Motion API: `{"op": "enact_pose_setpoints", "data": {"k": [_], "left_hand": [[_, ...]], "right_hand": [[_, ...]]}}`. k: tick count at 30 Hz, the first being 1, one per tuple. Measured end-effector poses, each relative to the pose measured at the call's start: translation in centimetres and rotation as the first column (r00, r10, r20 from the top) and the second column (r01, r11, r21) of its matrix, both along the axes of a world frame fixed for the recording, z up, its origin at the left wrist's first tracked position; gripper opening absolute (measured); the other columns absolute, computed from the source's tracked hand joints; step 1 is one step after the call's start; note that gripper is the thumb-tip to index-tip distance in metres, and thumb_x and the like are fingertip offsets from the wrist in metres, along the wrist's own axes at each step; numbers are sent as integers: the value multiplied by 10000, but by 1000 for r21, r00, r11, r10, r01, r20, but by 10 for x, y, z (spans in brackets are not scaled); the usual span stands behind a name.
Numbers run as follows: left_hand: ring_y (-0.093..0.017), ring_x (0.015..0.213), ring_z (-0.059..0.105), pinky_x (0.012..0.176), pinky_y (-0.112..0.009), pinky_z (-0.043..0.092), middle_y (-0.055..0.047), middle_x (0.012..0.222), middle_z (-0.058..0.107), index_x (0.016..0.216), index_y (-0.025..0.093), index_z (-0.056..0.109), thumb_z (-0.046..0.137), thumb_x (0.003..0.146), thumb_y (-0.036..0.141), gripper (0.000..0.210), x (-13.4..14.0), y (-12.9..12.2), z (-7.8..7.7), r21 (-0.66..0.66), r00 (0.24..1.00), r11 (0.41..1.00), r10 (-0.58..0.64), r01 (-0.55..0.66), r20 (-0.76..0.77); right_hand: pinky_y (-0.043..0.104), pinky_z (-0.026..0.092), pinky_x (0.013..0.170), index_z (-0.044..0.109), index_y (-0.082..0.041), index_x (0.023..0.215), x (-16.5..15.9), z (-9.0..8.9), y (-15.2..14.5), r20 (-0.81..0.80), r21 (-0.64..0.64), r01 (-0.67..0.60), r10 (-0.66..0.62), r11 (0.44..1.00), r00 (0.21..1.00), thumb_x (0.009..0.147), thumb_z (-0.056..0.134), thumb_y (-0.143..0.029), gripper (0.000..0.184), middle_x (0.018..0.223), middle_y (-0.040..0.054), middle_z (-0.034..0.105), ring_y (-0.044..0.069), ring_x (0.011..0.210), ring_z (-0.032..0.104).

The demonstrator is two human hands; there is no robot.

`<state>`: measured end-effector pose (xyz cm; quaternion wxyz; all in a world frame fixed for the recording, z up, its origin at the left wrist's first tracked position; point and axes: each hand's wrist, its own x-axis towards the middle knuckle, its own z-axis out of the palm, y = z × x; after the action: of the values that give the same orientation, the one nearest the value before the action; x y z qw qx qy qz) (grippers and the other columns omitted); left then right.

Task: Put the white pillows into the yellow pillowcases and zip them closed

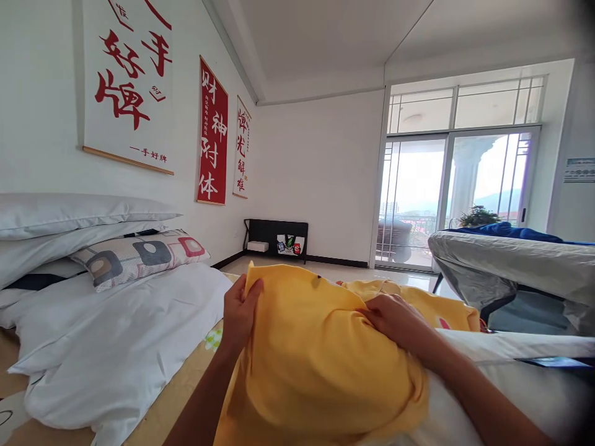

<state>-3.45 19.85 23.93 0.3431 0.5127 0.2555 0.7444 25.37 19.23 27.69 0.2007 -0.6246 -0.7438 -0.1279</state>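
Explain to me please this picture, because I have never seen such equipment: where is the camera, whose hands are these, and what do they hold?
There is no machine here. The one picture comes from a camera worn on a person's head, looking forward and down, so the two bare hands are the wearer's own. The left hand pinches a yellow cloth near its upper corner; the right hand grips it farther right. Something white shows beside the cloth's lower right edge; I cannot tell whether it is inside. To the left, white pillows and a patterned pillow lie piled with white bedding on a beige cover.
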Motion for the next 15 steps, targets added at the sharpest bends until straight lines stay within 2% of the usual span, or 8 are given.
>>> {"op": "enact_pose_setpoints", "data": {"k": [3,6,10,13,15], "left_hand": [[-89,620,534,545,-169,441,40,695,553,803,180,551,643,802,454,289,7,4,3,5,1000,1000,-24,24,9],[-124,752,606,650,-200,494,-2,834,622,934,186,573,636,806,457,307,11,15,0,-10,997,998,-62,62,51],[-208,888,658,714,-278,540,-80,1017,673,1083,174,576,690,751,498,478,6,34,-20,-134,984,977,-154,165,85],[-252,897,672,718,-322,557,-117,1042,693,1085,151,605,746,696,501,542,-1,41,-38,-268,964,926,-251,265,84],[-264,899,677,732,-336,560,-123,1029,706,1050,142,638,768,678,488,525,-6,42,-45,-319,954,900,-293,296,61]], "right_hand": [[288,283,579,488,-211,544,3,-16,19,-54,35,20,-18,999,998,900,387,-430,430,640,71,639,200,635,535],[288,274,569,450,-214,539,-3,-34,31,-70,78,-35,41,996,997,900,367,-380,405,605,66,624,181,580,510],[269,277,553,413,-212,543,-18,-54,35,-58,149,-142,152,979,987,850,388,-282,315,604,36,597,156,563,497],[257,287,543,399,-212,539,-21,-58,36,-37,180,-192,201,965,979,830,402,-272,297,579,19,562,146,554,484],[254,303,543,426,-213,557,-20,-58,39,-35,197,-178,188,964,982,856,408,-309,314,581,15,563,146,553,487]]}}
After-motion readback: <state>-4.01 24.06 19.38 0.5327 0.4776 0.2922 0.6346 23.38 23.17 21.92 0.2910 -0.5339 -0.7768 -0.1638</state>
